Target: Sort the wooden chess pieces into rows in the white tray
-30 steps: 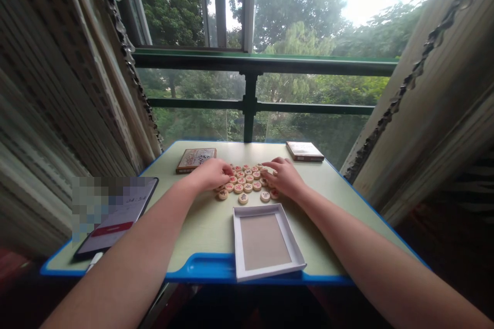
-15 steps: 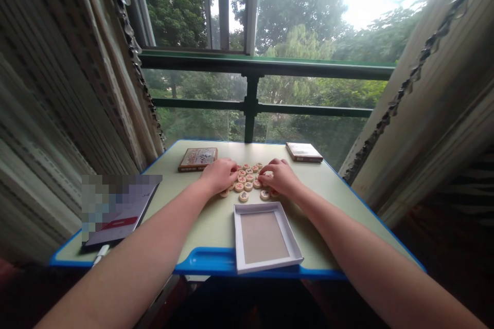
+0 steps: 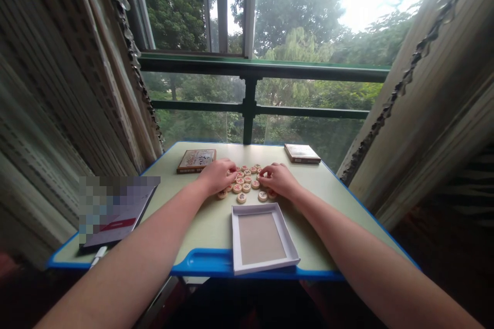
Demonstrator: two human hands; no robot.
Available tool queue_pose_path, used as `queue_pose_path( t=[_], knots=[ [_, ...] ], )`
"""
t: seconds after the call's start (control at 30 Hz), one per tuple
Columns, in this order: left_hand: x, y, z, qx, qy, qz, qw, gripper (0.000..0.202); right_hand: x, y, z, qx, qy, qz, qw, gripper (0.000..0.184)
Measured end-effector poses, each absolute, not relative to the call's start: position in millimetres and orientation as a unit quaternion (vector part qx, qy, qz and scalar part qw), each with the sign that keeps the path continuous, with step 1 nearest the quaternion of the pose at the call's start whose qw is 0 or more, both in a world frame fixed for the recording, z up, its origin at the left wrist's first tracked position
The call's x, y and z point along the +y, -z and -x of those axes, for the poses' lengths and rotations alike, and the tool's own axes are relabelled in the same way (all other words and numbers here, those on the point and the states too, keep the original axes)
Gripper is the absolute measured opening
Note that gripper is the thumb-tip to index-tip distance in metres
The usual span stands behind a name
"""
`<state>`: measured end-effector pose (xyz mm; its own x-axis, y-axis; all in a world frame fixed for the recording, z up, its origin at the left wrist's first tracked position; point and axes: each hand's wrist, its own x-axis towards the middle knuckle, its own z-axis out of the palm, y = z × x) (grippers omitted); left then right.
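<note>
Round wooden Chinese chess pieces (image 3: 247, 187) with red and dark characters lie in a loose cluster mid-table. My left hand (image 3: 218, 176) is at the cluster's left side, fingers curled down around a piece there. From the right, my right hand (image 3: 281, 180) reaches in with thumb and fingertips closed on a piece at that edge; the fingers partly hide it. More pieces sit under and beside both hands. Just in front of the cluster stands a shallow white box tray (image 3: 236, 239) with a beige bottom.
A flat illustrated box (image 3: 196, 160) lies at the back left, and another flat box (image 3: 302, 153) at the back right. On the left is a tablet-like device (image 3: 131, 211), partly blurred out, with a white plug (image 3: 99, 256). Blue edging (image 3: 204, 261) rims the table; curtains flank the window.
Both hands stay at the cluster with only small finger movements. The right fingertips have shifted slightly off a front piece, which shows more now. The whole view has moved a little.
</note>
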<state>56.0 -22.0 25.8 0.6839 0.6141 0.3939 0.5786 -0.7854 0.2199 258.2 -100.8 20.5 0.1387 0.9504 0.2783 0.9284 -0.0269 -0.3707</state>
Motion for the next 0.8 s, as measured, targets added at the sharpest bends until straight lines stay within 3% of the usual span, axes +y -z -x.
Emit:
queue_pose_path(
  t=[0.23, 0.37, 0.47, 0.6, 0.8],
  knots=[
    [-21, -27, -54, 0.327, -0.214, -0.919, 0.047, 0.022, -100, -22, -258, -0.648, -0.007, 0.730, 0.216, 0.024],
    [-19, -27, -53, 0.336, -0.211, -0.917, 0.049, 0.023, -108, -30, -253, -0.650, 0.002, 0.711, 0.267, 0.021],
    [-17, -26, -52, 0.343, -0.212, -0.914, 0.045, 0.022, -124, -39, -240, -0.728, -0.022, 0.614, 0.304, 0.017],
    [-16, -27, -51, 0.338, -0.217, -0.915, 0.039, 0.021, -145, -48, -221, -0.852, -0.081, 0.453, 0.249, 0.013],
    [-16, -28, -52, 0.334, -0.212, -0.918, 0.027, 0.023, -152, -45, -211, -0.892, -0.068, 0.401, 0.195, 0.017]
  ],
)
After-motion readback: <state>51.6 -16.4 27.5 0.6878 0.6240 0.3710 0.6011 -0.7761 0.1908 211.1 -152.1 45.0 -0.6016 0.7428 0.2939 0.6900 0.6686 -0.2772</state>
